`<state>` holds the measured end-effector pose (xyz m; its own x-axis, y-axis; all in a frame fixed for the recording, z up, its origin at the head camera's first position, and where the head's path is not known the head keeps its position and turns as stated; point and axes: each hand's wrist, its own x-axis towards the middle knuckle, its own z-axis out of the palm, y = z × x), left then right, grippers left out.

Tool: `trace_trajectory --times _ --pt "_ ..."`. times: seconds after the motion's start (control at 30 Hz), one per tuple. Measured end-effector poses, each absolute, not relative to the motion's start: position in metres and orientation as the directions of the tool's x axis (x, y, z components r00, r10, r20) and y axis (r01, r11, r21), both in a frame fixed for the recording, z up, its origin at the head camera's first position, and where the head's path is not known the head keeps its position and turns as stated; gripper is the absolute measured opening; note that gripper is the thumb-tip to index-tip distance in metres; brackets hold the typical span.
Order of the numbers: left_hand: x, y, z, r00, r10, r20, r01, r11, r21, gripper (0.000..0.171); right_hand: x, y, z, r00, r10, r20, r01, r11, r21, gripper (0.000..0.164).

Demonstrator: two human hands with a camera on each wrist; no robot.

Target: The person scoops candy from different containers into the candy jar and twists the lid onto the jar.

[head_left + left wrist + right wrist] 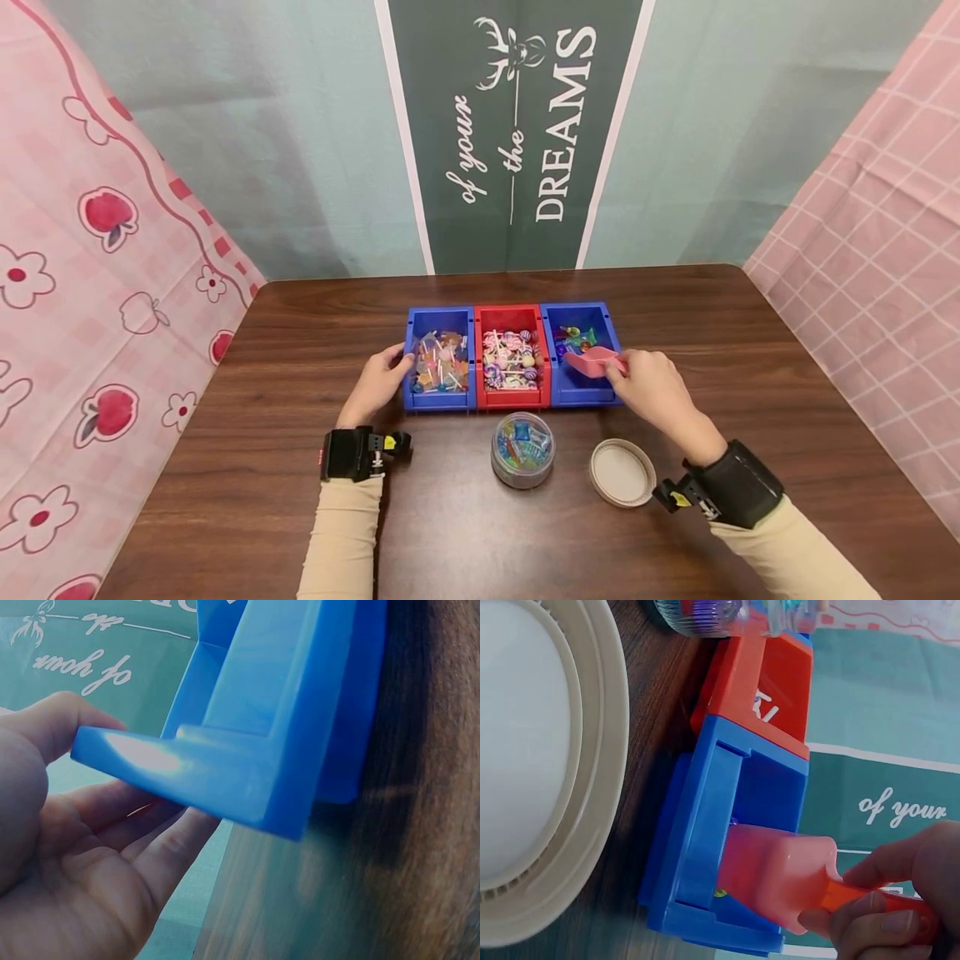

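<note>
In the head view, my left hand [377, 383] grips the outer side wall of the left blue bin [441, 401], thumb at the rim. The left wrist view shows that blue bin's rim [210, 769] between thumb and fingers. My right hand [654, 387] holds a pink scoop [592, 362] by its handle. Its bowl dips into the right blue bin [581, 397], where a few colourful wrapped candies [576, 337] lie toward the back. The right wrist view shows the scoop [776, 874] tilted down inside that bin; the bowl's contents are hidden.
Between the blue bins sits a red bin [513, 400] of small lollipops. The left bin holds wrapped lollipops [441, 362]. In front stand a clear round jar [522, 450] of blue and green candies and an upturned lid [622, 473]. Curtains surround the wooden table [315, 333].
</note>
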<state>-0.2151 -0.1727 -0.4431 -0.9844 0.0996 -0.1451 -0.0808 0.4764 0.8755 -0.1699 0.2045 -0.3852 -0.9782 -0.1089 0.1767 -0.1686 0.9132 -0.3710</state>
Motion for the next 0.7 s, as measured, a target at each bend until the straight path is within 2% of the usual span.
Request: trace_trajectory --times 0.27,0.7 --pt "-0.215 -0.172 -0.444 -0.984 0.096 -0.149 -0.086 0.475 0.876 0.046 -0.179 0.198 -0.392 -0.995 -0.045 0.093 -0.075 0.931 -0.357 0.039" --pt "-0.214 -0.173 -0.443 -0.984 0.104 -0.147 -0.082 0.469 0.879 0.046 -0.184 0.185 -0.393 -1.0 -0.011 0.022 -0.018 0.934 -0.357 0.036"
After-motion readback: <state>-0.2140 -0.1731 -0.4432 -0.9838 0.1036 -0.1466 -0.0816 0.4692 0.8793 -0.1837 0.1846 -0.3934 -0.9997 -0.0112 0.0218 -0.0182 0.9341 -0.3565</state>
